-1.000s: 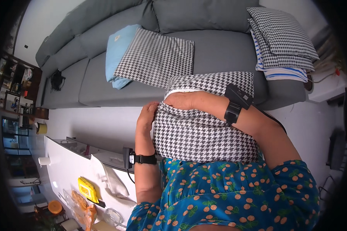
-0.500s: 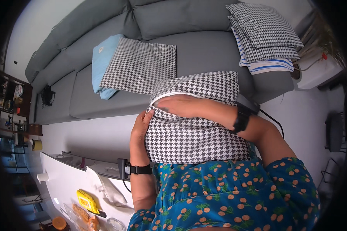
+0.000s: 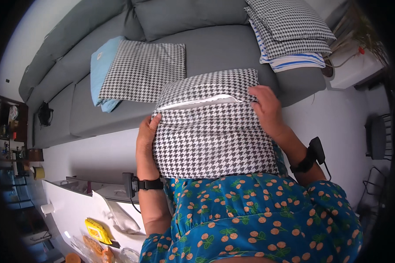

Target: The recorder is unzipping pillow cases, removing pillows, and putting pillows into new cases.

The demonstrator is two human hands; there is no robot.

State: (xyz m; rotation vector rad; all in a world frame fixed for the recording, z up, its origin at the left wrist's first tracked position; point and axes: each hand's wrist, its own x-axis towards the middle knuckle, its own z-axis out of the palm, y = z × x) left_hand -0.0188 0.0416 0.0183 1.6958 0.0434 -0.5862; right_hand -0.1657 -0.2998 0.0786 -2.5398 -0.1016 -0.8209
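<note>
A black-and-white houndstooth cushion [image 3: 210,144] rests upright against my lap. Across its upper part the cover gapes in a long slit, where a white inner pad [image 3: 202,104] shows. My left hand [image 3: 148,131] grips the cushion's left edge, thumb on the front near the slit's left end; its other fingers are hidden behind. At the right edge, by the slit's other end, my right hand [image 3: 267,109] touches the cover with thumb and fingers apart. Both wrists wear black straps with small devices.
Ahead stands a grey sofa [image 3: 215,46], with another houndstooth cushion [image 3: 145,70] on a light blue one [image 3: 102,74]. Stacked houndstooth cushions [image 3: 294,22] lie over a blue-striped one [image 3: 296,62] at right. A white table [image 3: 74,206] at lower left holds a yellow packet [image 3: 98,231].
My right hand has come out of the slit and moved right to the cushion's edge. The slit now shows in full. My left hand keeps its hold on the left edge.
</note>
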